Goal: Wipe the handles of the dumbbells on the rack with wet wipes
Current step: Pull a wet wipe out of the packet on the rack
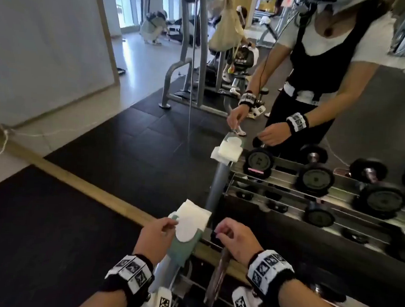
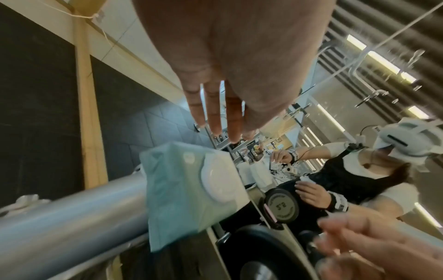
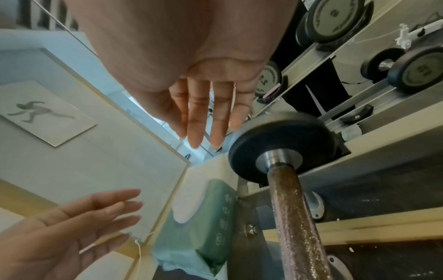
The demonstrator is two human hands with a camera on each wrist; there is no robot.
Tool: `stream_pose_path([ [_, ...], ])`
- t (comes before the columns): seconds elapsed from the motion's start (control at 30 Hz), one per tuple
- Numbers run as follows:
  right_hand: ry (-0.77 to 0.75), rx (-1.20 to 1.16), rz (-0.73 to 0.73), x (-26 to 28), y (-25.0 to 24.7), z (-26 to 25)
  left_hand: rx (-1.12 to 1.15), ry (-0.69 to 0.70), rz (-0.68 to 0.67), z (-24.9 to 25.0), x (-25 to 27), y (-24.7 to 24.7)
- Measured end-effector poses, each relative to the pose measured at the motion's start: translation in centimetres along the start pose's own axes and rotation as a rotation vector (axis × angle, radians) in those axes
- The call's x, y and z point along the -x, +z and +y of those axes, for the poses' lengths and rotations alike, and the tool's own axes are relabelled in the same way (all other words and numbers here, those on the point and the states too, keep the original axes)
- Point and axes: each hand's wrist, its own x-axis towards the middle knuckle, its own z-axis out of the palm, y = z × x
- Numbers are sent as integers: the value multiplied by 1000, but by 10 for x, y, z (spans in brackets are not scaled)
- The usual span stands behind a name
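A green wet wipes pack (image 1: 185, 245) with a white oval lid lies on the end post of the dumbbell rack (image 1: 164, 273), something white showing at its far end. My left hand (image 1: 170, 224) hovers at the pack's left edge with fingers straight and nothing in it; the left wrist view shows the left hand (image 2: 220, 130) above the pack (image 2: 191, 189). My right hand (image 1: 222, 231) hangs empty over a dumbbell's rusty handle (image 1: 218, 274). In the right wrist view, the right hand (image 3: 206, 138) is just above the black dumbbell head (image 3: 282, 147) and handle (image 3: 294, 217), not touching.
A wood-framed mirror (image 1: 98, 191) stands right behind the rack and reflects me, the pack and the rack rails. More black dumbbells (image 1: 314, 180) sit on the reflected rails. Black rubber floor lies to the left; a cable machine (image 1: 191, 56) shows in the mirror.
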Motion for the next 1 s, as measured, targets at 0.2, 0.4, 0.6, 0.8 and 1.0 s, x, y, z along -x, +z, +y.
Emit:
stream_pose_path([
  [0.2,-185,609,-4,-41,26,20,-197,54,25,-17,-17,44],
  [0.4,-134,878,-183,-61,43,29,-253,25,115,-26,-24,62],
  [0.6,-153,932,-239,-64,43,41,-311,2,159,-23,-30,66],
  [0.8,-140,975,-170,-66,52,39,-293,-6,110,-19,-36,57],
  [1.0,-100,1029,-73,-59,67,30,-155,-86,150,-18,-43,44],
])
